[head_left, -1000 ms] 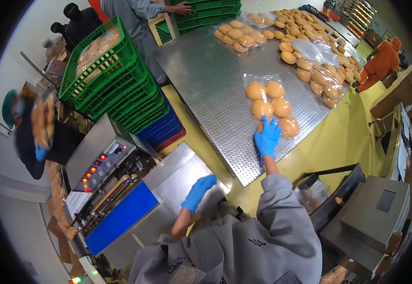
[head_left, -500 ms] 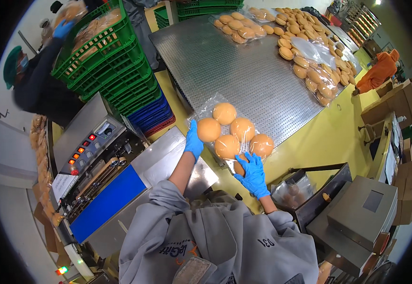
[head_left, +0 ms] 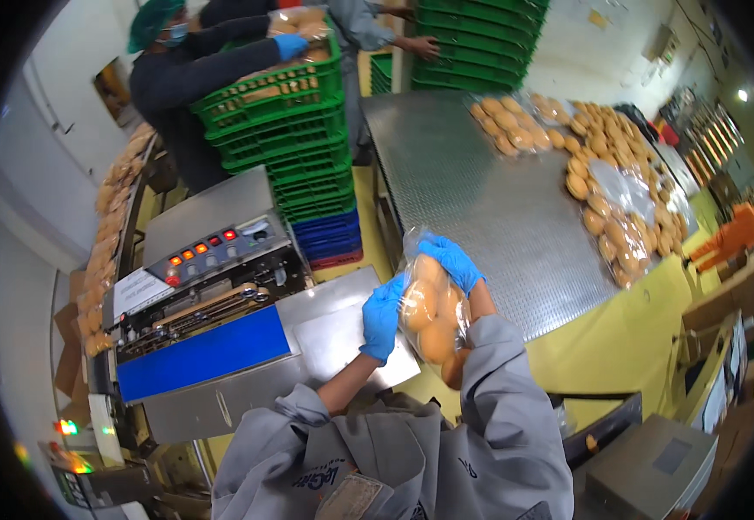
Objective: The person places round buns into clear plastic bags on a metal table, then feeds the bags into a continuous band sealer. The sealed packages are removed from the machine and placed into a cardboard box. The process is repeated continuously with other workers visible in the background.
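Both gloved, closed around clear bag of buns: left hand gripping its side, right hand pinching the top, just beside sealing machine.

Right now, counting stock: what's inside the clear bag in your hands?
Round golden buns show through the clear bag; the left hand and right hand cover part, so no full count.

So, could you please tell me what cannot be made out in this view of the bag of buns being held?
- Bag of buns, head view: its lower end is hidden behind the grey sleeve, so the bun count is unclear.
- Right hand: fingers wrap the bag's top; whether it is sealed cannot be told.
- Left hand: palm side hidden.
- Sealing machine: panel markings too small.
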A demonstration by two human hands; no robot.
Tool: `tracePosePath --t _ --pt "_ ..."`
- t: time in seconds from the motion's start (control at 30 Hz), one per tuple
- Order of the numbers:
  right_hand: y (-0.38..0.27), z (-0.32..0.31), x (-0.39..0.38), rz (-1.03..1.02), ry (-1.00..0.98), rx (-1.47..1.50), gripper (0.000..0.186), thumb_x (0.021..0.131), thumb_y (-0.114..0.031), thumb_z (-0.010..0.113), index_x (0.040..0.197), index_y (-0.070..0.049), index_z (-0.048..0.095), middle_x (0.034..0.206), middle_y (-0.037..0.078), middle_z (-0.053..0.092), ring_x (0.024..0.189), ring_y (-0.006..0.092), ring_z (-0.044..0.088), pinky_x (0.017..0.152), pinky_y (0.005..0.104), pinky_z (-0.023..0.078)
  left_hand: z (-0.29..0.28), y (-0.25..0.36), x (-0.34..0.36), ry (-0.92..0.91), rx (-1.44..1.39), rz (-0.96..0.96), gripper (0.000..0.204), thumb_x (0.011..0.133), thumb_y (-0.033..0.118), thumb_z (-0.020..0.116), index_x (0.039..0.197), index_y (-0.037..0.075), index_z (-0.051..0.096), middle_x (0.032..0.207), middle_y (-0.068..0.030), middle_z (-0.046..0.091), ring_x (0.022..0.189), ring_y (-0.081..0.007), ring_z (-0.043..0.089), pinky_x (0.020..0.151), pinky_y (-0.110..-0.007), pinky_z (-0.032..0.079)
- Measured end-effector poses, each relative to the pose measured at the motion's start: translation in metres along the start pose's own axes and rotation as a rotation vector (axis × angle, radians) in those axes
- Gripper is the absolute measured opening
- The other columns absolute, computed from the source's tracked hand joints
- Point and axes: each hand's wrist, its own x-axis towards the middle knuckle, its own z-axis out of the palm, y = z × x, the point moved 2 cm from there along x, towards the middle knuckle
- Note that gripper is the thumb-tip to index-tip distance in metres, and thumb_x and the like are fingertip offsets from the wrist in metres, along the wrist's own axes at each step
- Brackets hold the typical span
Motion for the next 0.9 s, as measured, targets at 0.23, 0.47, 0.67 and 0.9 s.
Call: tracePosePath --t 0.23,0.47,0.67,0.9 --pt "-0.155 0.069 -0.035 -0.312 0.029 0.131 0.018 0.081 -0.008 0.065 0.093 0.005 0.068 0.089 0.010 0.068 0.085 0.0181 0.064 0.084 0.0304 0.049 -0.080 0.132 -0.004 0.133 0.142 0.301 0.014 0.084 0.002 0.062 0.097 -0.002 0.067 0.098 -0.0106 0.068 0.090 -0.0149 0.061 0.086 -0.027 0.048" --pt "-0.115 0.081 -0.117 -0.259 -0.065 -0.159 0.010 0.077 -0.008 0.068 0.084 -0.002 0.071 0.087 0.010 0.067 0.081 0.0182 0.063 0.080 0.0308 0.050 -0.161 0.139 -0.067 -0.069 0.265 0.044 0.017 0.078 -0.001 0.065 0.094 0.002 0.068 0.101 -0.0075 0.069 0.105 -0.0168 0.061 0.101 -0.032 0.042" --pt "0.038 0.106 -0.168 -0.291 -0.108 -1.034 0.010 0.078 -0.016 0.067 0.072 -0.008 0.065 0.071 0.011 0.060 0.068 0.0291 0.060 0.064 0.0385 0.048 -0.243 -0.025 -0.105 -0.166 1.170 0.473 0.013 0.076 0.013 0.066 0.087 0.012 0.073 0.094 -0.0026 0.069 0.085 -0.0201 0.065 0.087 -0.034 0.048" --pt "0.105 0.107 -0.204 -0.295 -0.213 -1.197 0.011 0.077 -0.020 0.065 0.079 -0.009 0.060 0.076 0.012 0.059 0.072 0.0313 0.058 0.064 0.0428 0.046 -0.256 -0.061 -0.144 -0.043 1.040 0.149 0.019 0.071 0.014 0.071 0.089 0.011 0.072 0.092 -0.0054 0.069 0.083 -0.0234 0.064 0.077 -0.034 0.052"
